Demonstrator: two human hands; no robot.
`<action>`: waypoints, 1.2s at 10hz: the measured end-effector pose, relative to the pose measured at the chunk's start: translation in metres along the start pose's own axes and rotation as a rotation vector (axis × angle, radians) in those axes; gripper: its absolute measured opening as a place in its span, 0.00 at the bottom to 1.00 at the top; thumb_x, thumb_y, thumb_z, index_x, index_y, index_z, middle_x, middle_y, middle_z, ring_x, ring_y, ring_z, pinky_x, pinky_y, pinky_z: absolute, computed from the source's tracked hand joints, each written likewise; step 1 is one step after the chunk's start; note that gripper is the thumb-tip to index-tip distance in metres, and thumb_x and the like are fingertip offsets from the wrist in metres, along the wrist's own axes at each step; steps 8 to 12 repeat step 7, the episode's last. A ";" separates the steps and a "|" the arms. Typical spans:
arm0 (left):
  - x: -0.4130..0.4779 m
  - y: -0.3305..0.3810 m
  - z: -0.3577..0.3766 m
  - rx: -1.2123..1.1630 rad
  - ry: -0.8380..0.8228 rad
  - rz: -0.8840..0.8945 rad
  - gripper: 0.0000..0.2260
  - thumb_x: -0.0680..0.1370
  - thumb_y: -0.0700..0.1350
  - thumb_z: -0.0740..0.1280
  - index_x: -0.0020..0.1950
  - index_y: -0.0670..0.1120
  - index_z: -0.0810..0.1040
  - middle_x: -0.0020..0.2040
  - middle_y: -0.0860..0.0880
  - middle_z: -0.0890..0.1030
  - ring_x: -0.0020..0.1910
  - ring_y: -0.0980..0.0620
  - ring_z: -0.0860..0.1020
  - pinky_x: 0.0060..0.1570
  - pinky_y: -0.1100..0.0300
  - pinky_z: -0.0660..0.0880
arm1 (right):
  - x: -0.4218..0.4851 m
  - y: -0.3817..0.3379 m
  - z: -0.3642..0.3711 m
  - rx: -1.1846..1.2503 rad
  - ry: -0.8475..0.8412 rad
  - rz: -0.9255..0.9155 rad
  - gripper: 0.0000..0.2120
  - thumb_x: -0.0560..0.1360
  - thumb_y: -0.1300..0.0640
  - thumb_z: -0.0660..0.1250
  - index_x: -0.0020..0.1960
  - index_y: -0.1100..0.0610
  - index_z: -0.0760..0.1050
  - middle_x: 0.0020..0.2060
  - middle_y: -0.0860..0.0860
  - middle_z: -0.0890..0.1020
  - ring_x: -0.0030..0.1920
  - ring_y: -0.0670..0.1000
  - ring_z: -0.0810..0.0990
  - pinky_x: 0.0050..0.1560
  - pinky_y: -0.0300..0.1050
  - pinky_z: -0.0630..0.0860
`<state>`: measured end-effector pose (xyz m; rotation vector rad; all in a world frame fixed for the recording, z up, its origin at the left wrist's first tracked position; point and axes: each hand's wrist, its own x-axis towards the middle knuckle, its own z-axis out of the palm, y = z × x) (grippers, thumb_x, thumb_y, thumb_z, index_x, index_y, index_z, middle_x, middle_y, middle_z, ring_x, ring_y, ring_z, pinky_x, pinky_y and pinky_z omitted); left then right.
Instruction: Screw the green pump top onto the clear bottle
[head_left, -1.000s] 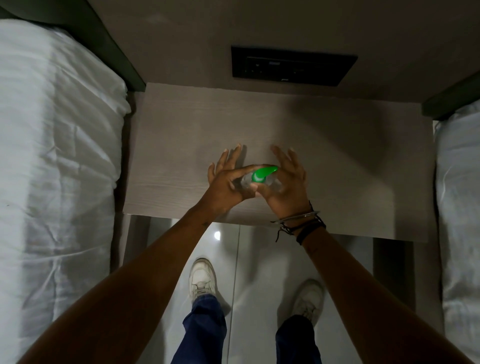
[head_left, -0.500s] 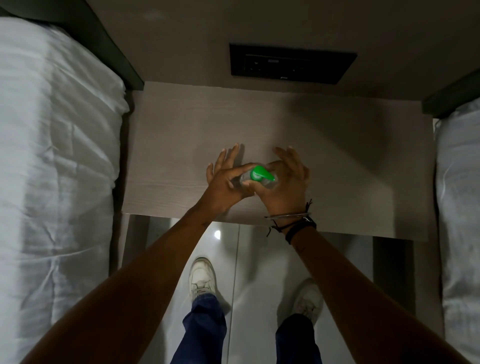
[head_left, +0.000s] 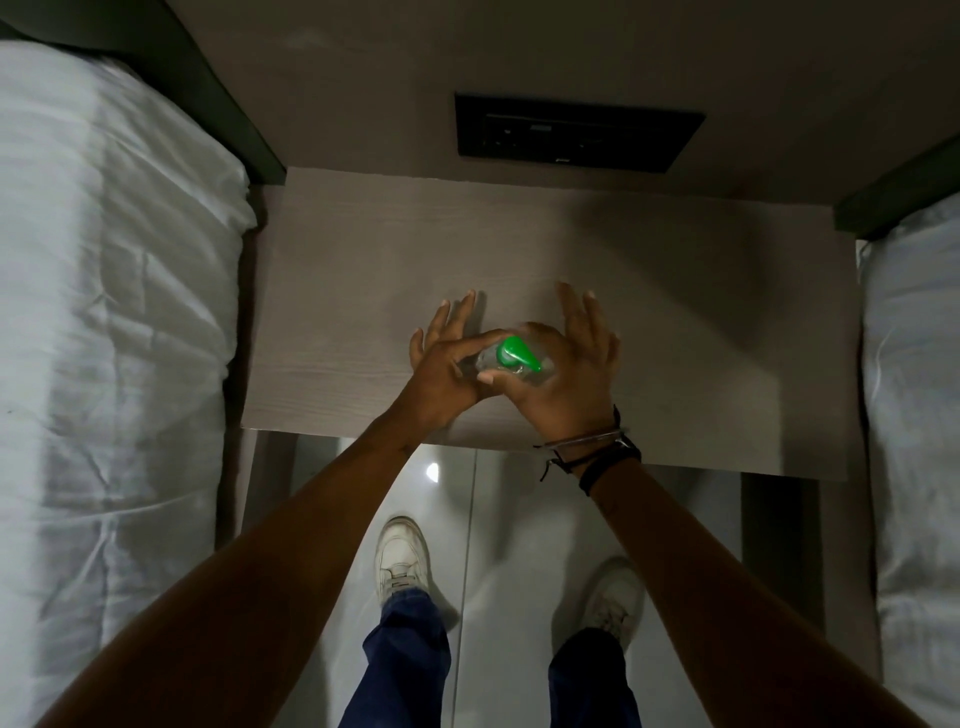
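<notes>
The clear bottle (head_left: 537, 378) stands on the pale wooden bedside table (head_left: 675, 322), near its front edge. The green pump top (head_left: 516, 353) sits on the bottle's neck, its nozzle pointing down and to the right. My left hand (head_left: 441, 371) grips the bottle's left side between forefinger and thumb, with the other fingers spread. My right hand (head_left: 569, 384) wraps round from the right, its thumb and forefinger closed about the pump top's base and its other fingers pointing up. Most of the bottle is hidden by my hands.
White bedding lies close on the left (head_left: 114, 322) and on the right (head_left: 914, 374). A black socket panel (head_left: 576, 132) is set in the wall behind the table. Below the table's front edge are a glossy floor and my white shoes (head_left: 402, 561).
The pump top's nozzle has turned clockwise, from pointing up-right to down-right. My right hand has rotated with it, while my left hand has stayed nearly still.
</notes>
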<state>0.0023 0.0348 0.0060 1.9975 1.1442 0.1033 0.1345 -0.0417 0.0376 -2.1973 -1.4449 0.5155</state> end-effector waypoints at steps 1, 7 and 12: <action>0.001 0.002 0.001 0.032 -0.004 -0.050 0.30 0.67 0.50 0.74 0.68 0.53 0.70 0.78 0.48 0.51 0.76 0.48 0.44 0.72 0.45 0.40 | -0.005 -0.001 -0.016 -0.111 0.079 -0.071 0.24 0.63 0.37 0.73 0.49 0.54 0.81 0.70 0.55 0.70 0.72 0.60 0.63 0.66 0.72 0.60; -0.013 0.002 -0.025 0.052 -0.015 -0.034 0.46 0.65 0.55 0.75 0.73 0.60 0.49 0.78 0.46 0.44 0.76 0.45 0.42 0.71 0.37 0.43 | -0.021 -0.037 -0.038 -0.381 0.189 0.059 0.30 0.71 0.33 0.59 0.36 0.59 0.81 0.60 0.59 0.79 0.67 0.59 0.70 0.65 0.67 0.62; -0.013 0.002 -0.025 0.052 -0.015 -0.034 0.46 0.65 0.55 0.75 0.73 0.60 0.49 0.78 0.46 0.44 0.76 0.45 0.42 0.71 0.37 0.43 | -0.021 -0.037 -0.038 -0.381 0.189 0.059 0.30 0.71 0.33 0.59 0.36 0.59 0.81 0.60 0.59 0.79 0.67 0.59 0.70 0.65 0.67 0.62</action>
